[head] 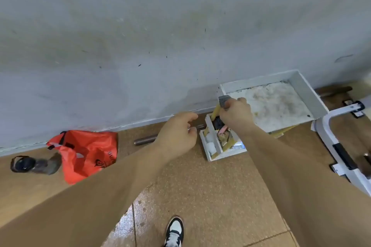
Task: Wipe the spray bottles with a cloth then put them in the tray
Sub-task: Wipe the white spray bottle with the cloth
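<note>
Right hand [236,114]: right of centre in the frame, fingers curled, pinching a grey ribbed piece [223,100] at its upper left edge.
Grey ribbed piece: small and partly covered by the fingers. It may be the top of a spray bottle, but the view is too blurred to be sure.
Left hand [178,131]: at frame centre, just left of the right hand and apart from it. Its fingers are loosely curled toward the thumb and nothing shows inside them.
Small white caddy [224,155]: on the floor directly below the right hand, between the two forearms, divided into compartments holding dark, pink and white items too jumbled to name. A yellow handle [216,110] rises from it to just under the grey piece.
White tray [307,94]: upper right of the frame, against the wall, touching or just beside the caddy's far side. Its stained bottom is bare, and the right hand overlaps its near left corner.
Metal pipe [144,140]: along the foot of the wall, running behind the left hand.
Orange bag [86,152]: lower left, crumpled on the floor, with a dark boot-like thing [34,163] beside it at the far left.
White frame [329,126]: right edge.
Shoe [174,230]: bottom centre, black and white.
</note>
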Motion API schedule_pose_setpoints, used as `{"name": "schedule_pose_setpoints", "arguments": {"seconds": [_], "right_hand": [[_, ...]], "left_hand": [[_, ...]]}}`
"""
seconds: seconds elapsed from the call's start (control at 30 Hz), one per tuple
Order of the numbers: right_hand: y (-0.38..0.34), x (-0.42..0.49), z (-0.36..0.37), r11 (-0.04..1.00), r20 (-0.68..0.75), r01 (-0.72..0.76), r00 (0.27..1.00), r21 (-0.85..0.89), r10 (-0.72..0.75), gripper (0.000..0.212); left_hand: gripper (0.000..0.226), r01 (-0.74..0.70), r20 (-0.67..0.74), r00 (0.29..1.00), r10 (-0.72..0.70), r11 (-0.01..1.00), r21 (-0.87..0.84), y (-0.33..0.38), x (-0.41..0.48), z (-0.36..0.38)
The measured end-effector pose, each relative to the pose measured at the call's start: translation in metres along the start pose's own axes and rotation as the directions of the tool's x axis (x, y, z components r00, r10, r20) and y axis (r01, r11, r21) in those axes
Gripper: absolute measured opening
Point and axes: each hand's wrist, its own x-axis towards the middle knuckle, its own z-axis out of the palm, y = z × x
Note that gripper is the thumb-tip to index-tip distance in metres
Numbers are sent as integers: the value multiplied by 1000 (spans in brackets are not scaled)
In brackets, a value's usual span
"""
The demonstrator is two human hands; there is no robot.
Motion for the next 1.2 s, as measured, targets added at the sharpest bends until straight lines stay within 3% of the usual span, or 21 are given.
{"name": "schedule_pose_setpoints", "arguments": {"seconds": [0.13, 0.27, 0.33, 0.43, 0.53, 0.63, 0.73, 0.83, 0.97, 1.13, 1.2], "right_hand": [[21, 36, 25, 983, 3, -23, 1000, -182, 24, 48], [38, 55, 43, 944, -24, -9, 1000, -329, 1, 52], [48, 61, 48, 961, -33, -6, 999, -278, -3, 47], [48, 61, 42, 992, -155, -12, 988, -124, -8, 23], [19, 43, 35, 997, -241, 68, 969, 48, -54, 23], [-40, 5, 44, 924, -45, 159, 987, 347, -152, 18], [-97, -41, 81, 831, 234, 51, 948, 555, -215, 13], [-139, -92, 132, 765, 370, -46, 893, 642, -257, 16], [-187, -160, 207, 736, 487, -145, 829, 661, -274, 22], [-233, -214, 349, 735, 718, -325, 626, 595, -304, 28], [-250, -230, 418, 780, 729, -316, 638, 540, -246, 24]], "left_hand": [[45, 74, 33, 997, -73, 997, -36, -11, 29, 18], [43, 131, 32, 991, -129, 990, -58, -33, 38, 33], [42, 128, 30, 991, -127, 991, -44, -44, 32, 34], [42, 149, 45, 988, -146, 985, -89, -56, 18, 30], [40, 176, 24, 984, -174, 975, -138, -67, 5, 22], [31, 174, -53, 980, -191, 959, -225, -71, -3, 7], [14, 175, -142, 956, -256, 890, -422, -89, -15, -12], [18, 220, -230, 893, -387, 821, -526, -139, -43, -33], [18, 256, -240, 853, -464, 772, -583, -231, -104, -61], [27, 341, -180, 812, -555, 702, -625, -393, -177, -78], [28, 378, -141, 796, -588, 666, -643, -460, -204, -78]]}}
